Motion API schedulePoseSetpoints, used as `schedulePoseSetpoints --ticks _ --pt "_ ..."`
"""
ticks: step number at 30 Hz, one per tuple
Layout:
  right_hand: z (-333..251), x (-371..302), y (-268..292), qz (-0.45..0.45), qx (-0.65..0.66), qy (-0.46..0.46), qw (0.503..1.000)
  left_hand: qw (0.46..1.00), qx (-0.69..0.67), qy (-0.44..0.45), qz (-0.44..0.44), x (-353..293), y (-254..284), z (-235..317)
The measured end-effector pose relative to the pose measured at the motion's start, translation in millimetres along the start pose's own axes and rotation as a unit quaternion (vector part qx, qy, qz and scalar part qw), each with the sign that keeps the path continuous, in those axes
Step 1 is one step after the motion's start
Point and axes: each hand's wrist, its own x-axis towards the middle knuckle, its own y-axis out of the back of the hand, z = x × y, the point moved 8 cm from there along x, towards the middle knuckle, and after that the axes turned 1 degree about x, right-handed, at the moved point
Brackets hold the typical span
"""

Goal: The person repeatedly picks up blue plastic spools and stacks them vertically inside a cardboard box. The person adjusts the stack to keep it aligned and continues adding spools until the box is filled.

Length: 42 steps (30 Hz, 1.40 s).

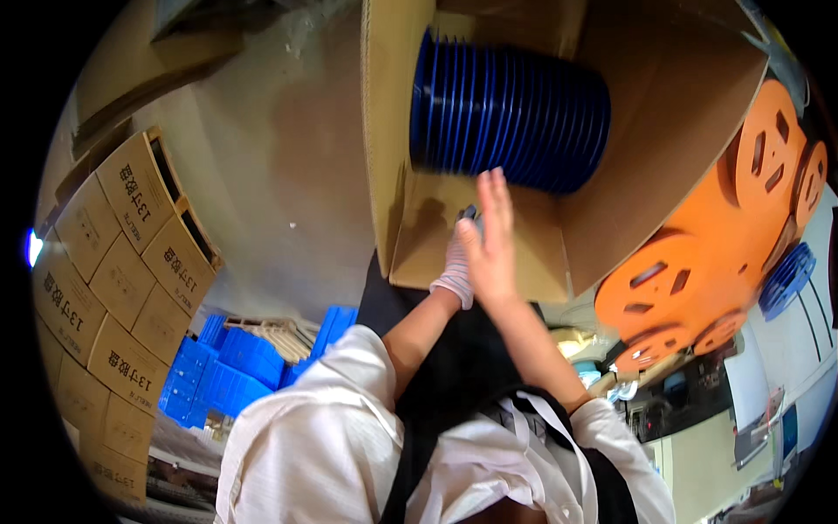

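Note:
A row of blue plastic reels (524, 113), stacked face to face and lying on its side, sits inside an open cardboard box (393, 105). Just on the near side of the reels, over the box's near part, is my right hand (491, 249). It is bare, its fingers stretched straight toward the reels and holding nothing I can see; whether the fingertips touch a rim I cannot tell. Close beside it on the left, and partly behind it, is my left hand (456, 266) in a pale striped glove with grey at the fingertips. Most of its fingers are hidden.
Orange slotted discs (663, 279) stand right of the box, with a smaller blue reel (787, 279) beyond them. Printed cardboard boxes (122, 288) are stacked at the left. Blue plastic bins (231, 371) stand at the lower left.

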Motion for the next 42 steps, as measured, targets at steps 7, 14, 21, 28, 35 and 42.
schedulePoseSetpoints --ticks 7,14,21,28,35,42 --pt "-5 -26 162 0.177 -0.381 0.145 0.896 0.968 0.041 -0.122 0.214 76 150 82" --pt "30 32 232 0.306 -0.392 0.136 0.857 0.965 0.195 0.01 0.173 190 142 34" --pt "50 33 244 0.295 -0.339 0.051 0.892 0.97 0.213 0.117 0.0 92 78 -4" --pt "51 37 245 0.29 -0.302 0.066 0.906 0.956 0.269 -0.035 0.109 141 110 58" --pt "53 40 247 0.292 -0.308 0.052 0.904 0.931 0.326 -0.154 0.047 156 104 75" --pt "55 39 245 0.285 -0.306 0.049 0.907 0.939 0.321 -0.112 0.054 174 114 81"
